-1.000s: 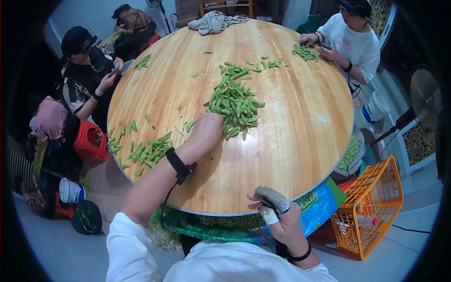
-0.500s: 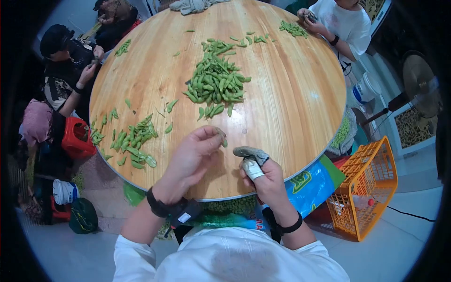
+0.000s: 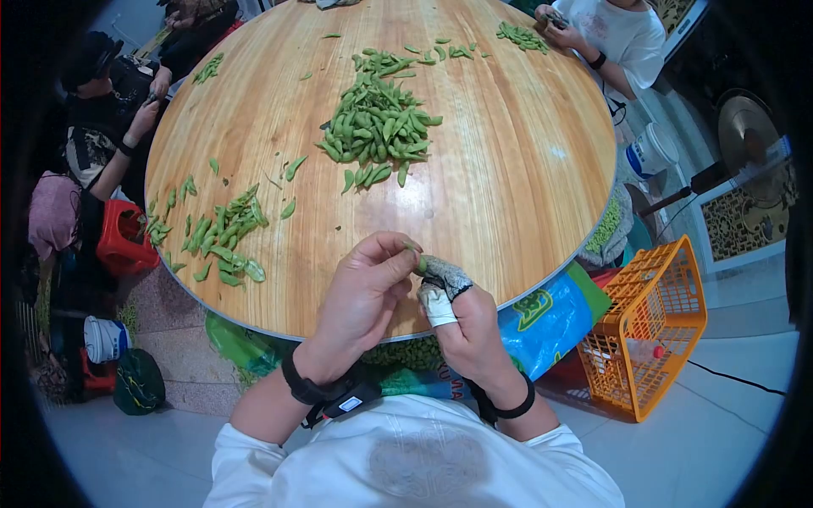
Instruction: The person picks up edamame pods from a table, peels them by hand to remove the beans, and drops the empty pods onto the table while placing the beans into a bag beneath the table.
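Observation:
Over the near edge of the table my left hand pinches a green soybean pod between thumb and fingertips. My right hand meets it there, its fingers curled. A grey cloth cover wraps one of its digits and white tape another; the covered tip presses against the pod. Fingers partly hide the pod. Beyond my hands lies a large heap of soybean pods. To the left is a smaller, looser group of pods.
The round wooden table fills the middle. Below its front edge are green beans and a blue-green bag. An orange crate stands right, a red stool left. Co-workers sit at the left and at the far right.
My two hands have come together, and the right hand's covered tip now touches the pod in my left fingers. The whole view has shifted slightly.

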Motion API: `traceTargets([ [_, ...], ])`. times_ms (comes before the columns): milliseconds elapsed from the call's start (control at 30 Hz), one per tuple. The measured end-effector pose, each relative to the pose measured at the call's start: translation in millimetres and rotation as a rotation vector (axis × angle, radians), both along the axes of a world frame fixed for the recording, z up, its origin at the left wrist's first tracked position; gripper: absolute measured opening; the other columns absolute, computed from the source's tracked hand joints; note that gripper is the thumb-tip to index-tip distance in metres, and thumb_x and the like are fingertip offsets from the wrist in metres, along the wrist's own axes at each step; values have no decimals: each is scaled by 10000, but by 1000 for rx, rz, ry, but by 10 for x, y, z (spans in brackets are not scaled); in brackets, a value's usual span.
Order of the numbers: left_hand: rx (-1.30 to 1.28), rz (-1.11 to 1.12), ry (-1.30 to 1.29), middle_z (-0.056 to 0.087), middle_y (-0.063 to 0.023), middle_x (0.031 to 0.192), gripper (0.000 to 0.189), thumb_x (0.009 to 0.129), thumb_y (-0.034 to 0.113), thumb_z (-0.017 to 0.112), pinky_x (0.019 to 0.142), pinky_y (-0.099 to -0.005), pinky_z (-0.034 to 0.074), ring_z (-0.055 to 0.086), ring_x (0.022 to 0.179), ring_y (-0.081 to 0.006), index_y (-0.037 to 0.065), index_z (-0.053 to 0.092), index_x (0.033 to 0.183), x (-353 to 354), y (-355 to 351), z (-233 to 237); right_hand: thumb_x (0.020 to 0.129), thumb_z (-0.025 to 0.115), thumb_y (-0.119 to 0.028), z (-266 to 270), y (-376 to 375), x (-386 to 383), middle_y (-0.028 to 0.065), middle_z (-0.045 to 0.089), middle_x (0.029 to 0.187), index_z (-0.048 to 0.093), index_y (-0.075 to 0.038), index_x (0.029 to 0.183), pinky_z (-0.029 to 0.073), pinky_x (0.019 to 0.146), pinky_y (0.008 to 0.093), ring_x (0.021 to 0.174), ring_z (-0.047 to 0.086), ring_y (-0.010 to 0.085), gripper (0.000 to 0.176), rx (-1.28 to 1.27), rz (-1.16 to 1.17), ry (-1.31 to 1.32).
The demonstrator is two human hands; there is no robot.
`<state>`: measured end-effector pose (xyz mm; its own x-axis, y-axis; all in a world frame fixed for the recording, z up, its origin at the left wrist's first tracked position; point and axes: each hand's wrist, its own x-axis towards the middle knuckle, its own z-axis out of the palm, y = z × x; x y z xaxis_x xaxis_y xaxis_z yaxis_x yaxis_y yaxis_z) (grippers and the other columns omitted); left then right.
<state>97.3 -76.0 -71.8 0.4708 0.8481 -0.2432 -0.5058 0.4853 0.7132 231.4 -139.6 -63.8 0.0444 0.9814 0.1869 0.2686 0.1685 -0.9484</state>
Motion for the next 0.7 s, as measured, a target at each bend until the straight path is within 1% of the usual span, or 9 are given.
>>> traceTargets([
  [200,59,-29,75,596,0,874,132,833,37,612,588,-182,424,542,700,-64,52,595,963,-5,-76,17,839,491,-49,-65,-40,16,186,604,803,545,42,1062,483,678,346,724,617,301,247,-22,-48,51],
  [267,81,-59,79,583,-6,867,116,818,32,621,607,-194,417,532,722,-71,47,599,932,-16,-96,70,876,494,-65,-143,-65,61,104,570,712,553,26,1034,446,552,284,583,544,166,192,-55,10,244],
  [300,101,-88,84,569,-11,860,101,804,28,629,625,-205,410,522,744,-77,42,603,901,-29,-102,84,876,494,-65,-111,-89,96,104,570,712,553,26,1034,446,552,284,583,544,166,192,-59,9,244],
  [367,195,-160,66,562,-14,847,74,796,-7,610,670,-218,424,527,751,-90,21,603,864,-90,-59,41,907,496,-86,10,-140,171,20,505,660,562,-9,986,339,453,212,507,414,64,129,-446,226,809],
  [467,335,-279,55,542,-20,831,49,775,-38,601,710,-240,434,529,764,-107,2,601,803,-151,-44,21,920,496,-99,41,-169,231,-21,467,642,560,-40,945,252,425,179,474,338,30,91,-508,350,977],
  [533,375,-325,64,530,-23,828,42,763,-34,611,706,-249,431,526,770,-111,3,601,779,-187,-52,25,917,506,-107,-3,-185,281,-16,471,643,561,-39,939,262,425,180,476,349,34,90,-532,371,997],
  [600,834,-222,425,526,-45,816,80,730,-41,628,683,-267,432,536,769,-146,12,608,786,-226,-43,46,914,516,-114,-21,-191,289,-11,476,643,561,-37,933,272,425,182,478,359,37,91,-551,400,1014],
  [633,833,-223,424,526,-45,816,80,730,-41,628,683,-267,432,536,769,-146,12,608,786,-230,-66,75,910,528,-125,-28,-203,281,-20,476,644,562,-38,930,270,426,182,483,360,33,96,-573,371,967],
  [700,1234,-138,749,534,-70,817,119,705,-53,633,656,-285,438,546,755,-200,18,601,795,-236,-139,142,907,539,-136,-32,-228,265,-28,476,646,563,-38,926,268,426,181,487,362,28,102,-596,347,917],
])
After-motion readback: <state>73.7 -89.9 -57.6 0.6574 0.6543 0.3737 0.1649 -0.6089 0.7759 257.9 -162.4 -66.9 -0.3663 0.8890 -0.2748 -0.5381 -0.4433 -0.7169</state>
